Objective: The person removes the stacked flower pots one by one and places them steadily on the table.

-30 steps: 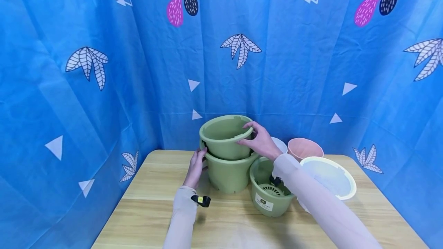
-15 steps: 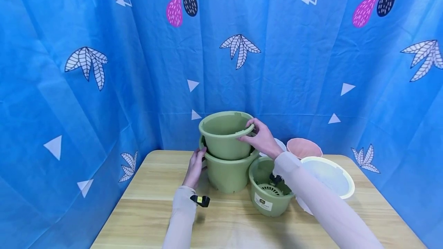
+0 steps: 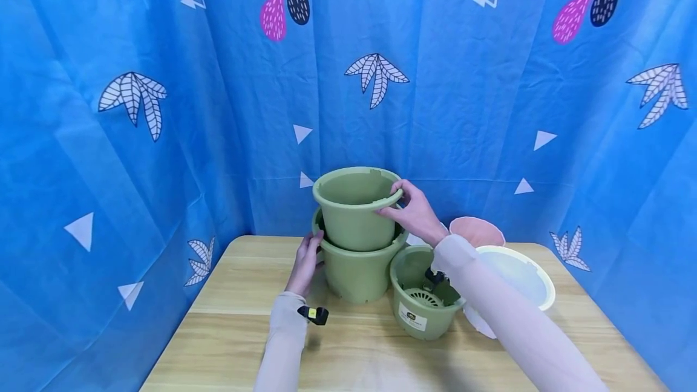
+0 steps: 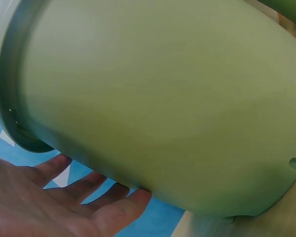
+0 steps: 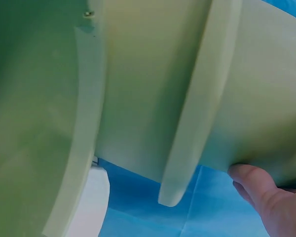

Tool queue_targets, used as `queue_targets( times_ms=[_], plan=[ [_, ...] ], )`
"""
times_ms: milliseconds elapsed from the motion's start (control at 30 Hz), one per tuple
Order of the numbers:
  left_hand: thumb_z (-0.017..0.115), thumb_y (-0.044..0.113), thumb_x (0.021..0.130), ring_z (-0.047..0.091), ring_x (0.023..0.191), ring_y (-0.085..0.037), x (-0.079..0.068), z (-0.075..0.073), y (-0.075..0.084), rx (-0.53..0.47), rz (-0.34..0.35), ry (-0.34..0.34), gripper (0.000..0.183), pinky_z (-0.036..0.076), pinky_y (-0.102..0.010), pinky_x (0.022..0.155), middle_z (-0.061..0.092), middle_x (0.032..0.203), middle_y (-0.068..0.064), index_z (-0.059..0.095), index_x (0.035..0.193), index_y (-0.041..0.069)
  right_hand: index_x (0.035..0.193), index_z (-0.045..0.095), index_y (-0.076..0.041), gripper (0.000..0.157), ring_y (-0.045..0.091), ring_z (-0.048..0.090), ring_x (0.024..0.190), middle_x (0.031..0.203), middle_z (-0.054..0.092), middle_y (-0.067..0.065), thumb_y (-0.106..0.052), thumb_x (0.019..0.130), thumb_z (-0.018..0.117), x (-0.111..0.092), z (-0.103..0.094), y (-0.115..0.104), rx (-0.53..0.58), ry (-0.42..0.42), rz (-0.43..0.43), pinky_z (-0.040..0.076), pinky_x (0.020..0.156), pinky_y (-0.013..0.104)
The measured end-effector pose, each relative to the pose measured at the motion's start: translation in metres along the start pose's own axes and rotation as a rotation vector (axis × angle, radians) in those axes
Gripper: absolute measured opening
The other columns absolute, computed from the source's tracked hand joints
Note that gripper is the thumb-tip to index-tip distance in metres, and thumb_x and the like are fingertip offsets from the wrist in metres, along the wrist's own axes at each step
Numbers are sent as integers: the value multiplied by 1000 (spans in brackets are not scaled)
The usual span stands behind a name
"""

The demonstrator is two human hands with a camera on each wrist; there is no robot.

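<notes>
Two round green flowerpots stand stacked in the middle. The upper flowerpot (image 3: 354, 222) sits partly inside the lower flowerpot (image 3: 356, 274), its rim raised well above the lower rim. My right hand (image 3: 416, 213) pinches the upper pot's rim on the right; the right wrist view shows the thumb (image 5: 254, 180) against its wall. At the left side, my left hand (image 3: 305, 265) holds the lower pot near its rim. In the left wrist view several fingertips (image 4: 138, 197) touch that pot's wall (image 4: 163, 98).
A smaller green pot (image 3: 427, 322) with a label and slotted bottom leans to the right of the stack. Beyond it are a pink pot (image 3: 476, 231), a pale oval-looking pot (image 3: 517, 274) and a partly hidden white pot (image 5: 91, 205). Blue curtain (image 3: 376, 138) surrounds the wooden table (image 3: 229, 331).
My right hand has risen, lifting the upper flowerpot higher out of the lower one. The left hand and the lower flowerpot have stayed in place.
</notes>
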State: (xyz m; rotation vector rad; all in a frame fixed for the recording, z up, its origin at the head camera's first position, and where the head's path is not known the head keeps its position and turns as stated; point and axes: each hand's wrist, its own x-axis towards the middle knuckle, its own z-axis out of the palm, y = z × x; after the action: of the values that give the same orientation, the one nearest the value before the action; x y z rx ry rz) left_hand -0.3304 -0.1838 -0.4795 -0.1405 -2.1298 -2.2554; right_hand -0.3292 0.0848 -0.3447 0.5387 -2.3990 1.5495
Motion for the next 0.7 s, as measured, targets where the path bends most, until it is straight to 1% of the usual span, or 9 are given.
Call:
queue_targets(
  times_ms=[267, 367, 467, 633, 700],
  plan=[
    [43, 57, 107, 29, 155, -45, 0, 0, 1, 4, 9, -13, 74, 35, -73, 118, 31, 166, -22, 30, 160, 7, 109, 51, -12, 43, 25, 58, 109, 106, 52, 3, -25, 86, 86, 0, -6, -7, 6, 10, -18, 47, 89, 36],
    [43, 56, 107, 29, 155, -44, -1, 0, 2, 11, 13, -14, 73, 36, -72, 117, 32, 166, -22, 30, 160, 7, 111, 51, -10, 45, 26, 59, 108, 106, 52, 4, -24, 86, 86, 0, -8, -12, 10, 15, -22, 48, 88, 36],
    [43, 56, 107, 29, 155, -44, -2, 1, 2, 11, 16, -17, 73, 37, -72, 117, 31, 166, -21, 29, 160, 7, 114, 51, -6, 48, 26, 60, 110, 108, 52, 4, -24, 86, 86, -1, -12, -17, 13, 17, -27, 48, 90, 36],
    [43, 56, 107, 28, 156, -43, -5, 1, 2, 2, 10, -18, 72, 36, -71, 118, 31, 167, -21, 30, 160, 8, 114, 51, -8, 47, 28, 60, 116, 113, 52, 5, -23, 87, 85, -2, -17, -24, 23, 21, -30, 49, 94, 37],
    [43, 56, 107, 28, 156, -44, -6, 0, 2, 2, 8, -19, 73, 36, -71, 118, 31, 167, -21, 30, 160, 8, 113, 51, -10, 45, 28, 59, 117, 114, 52, 5, -23, 87, 85, -2, -19, -27, 27, 26, -30, 49, 95, 37]
  ],
)
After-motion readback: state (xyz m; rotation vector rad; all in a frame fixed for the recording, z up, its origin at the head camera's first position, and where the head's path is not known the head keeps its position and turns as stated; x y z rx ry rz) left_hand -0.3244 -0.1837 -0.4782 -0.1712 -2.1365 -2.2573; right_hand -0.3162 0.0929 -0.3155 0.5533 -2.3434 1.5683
